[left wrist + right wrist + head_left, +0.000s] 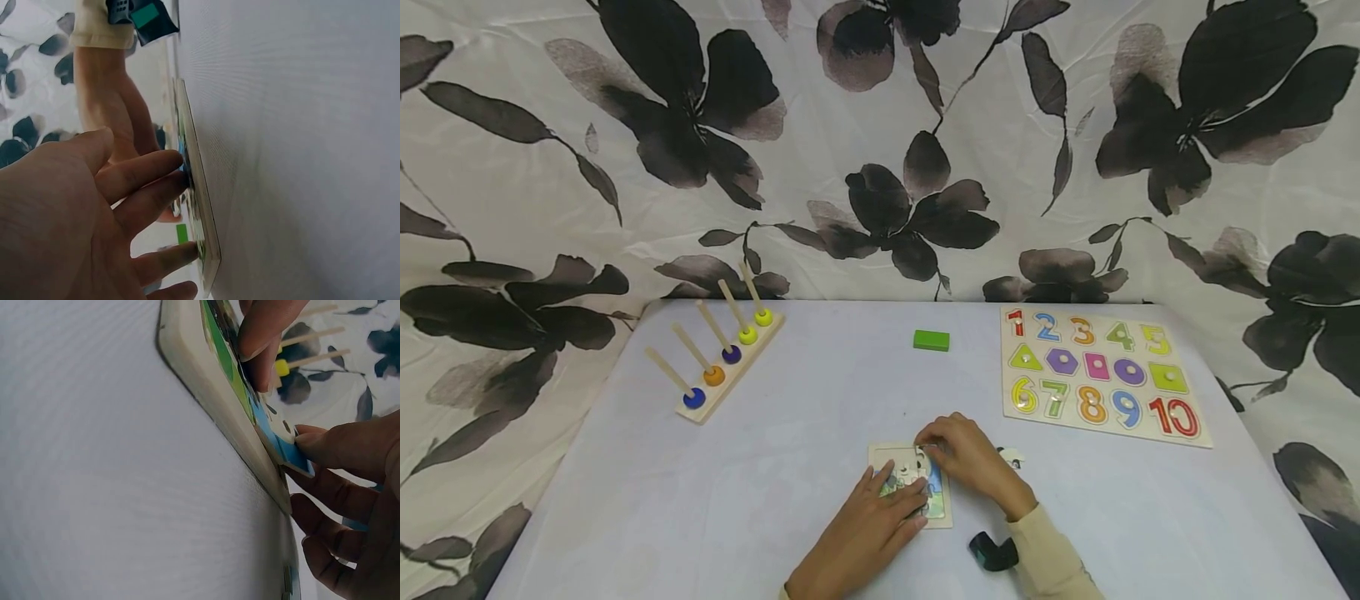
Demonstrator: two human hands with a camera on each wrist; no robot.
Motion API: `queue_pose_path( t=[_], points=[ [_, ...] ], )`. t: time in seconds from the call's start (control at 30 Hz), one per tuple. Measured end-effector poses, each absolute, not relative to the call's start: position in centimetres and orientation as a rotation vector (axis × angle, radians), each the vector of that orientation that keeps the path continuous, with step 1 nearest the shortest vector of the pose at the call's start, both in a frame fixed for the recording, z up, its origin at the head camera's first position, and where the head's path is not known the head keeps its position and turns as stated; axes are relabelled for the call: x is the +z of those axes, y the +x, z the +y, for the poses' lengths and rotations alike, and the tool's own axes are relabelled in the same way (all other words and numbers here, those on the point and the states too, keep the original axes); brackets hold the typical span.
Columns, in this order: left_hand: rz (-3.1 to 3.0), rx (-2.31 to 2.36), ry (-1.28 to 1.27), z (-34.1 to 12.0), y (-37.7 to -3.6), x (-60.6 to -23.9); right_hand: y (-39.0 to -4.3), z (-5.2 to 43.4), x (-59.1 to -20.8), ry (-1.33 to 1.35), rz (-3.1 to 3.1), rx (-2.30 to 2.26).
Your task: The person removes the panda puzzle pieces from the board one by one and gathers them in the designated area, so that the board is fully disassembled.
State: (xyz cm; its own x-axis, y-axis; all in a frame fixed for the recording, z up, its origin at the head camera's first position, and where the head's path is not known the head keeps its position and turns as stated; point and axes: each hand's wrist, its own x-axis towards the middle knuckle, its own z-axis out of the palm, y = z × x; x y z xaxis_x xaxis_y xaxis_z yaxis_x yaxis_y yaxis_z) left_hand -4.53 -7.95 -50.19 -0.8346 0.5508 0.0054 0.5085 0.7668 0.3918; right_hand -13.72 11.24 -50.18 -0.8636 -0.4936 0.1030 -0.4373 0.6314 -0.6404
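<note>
So there's a small picture puzzle board (910,487) lying flat on the pale table (790,467), near the front edge and about in the middle. The left hand (868,533) is spread over its near-left part, fingers straight and pressing down on the pieces; you can see those fingertips (178,164) flat against the board in the left wrist view. The right hand (970,454) is at the far-right corner of the board, fingers curled, pinching a puzzle piece (294,456) with blue on it. In the right wrist view that piece is tilted, its free edge lifted off the board and not seated flat.

Another loose piece (1011,457) sits just to the right of the right hand. Farther back there's a green block (931,340) in the middle, a number and shape board (1101,375) on the far right, and a wooden peg rack (718,367) with coloured rings on the far left. Floral cloth (880,142) hangs behind the table.
</note>
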Motion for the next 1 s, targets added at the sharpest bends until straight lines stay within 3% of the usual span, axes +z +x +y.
queue_pose_path(
  t=[1.0],
  points=[
    [2.809,0.613,0.835,-8.1,-4.5,-49.8,-13.4,12.1,-49.5,-0.814,2.747,-0.899]
  ],
)
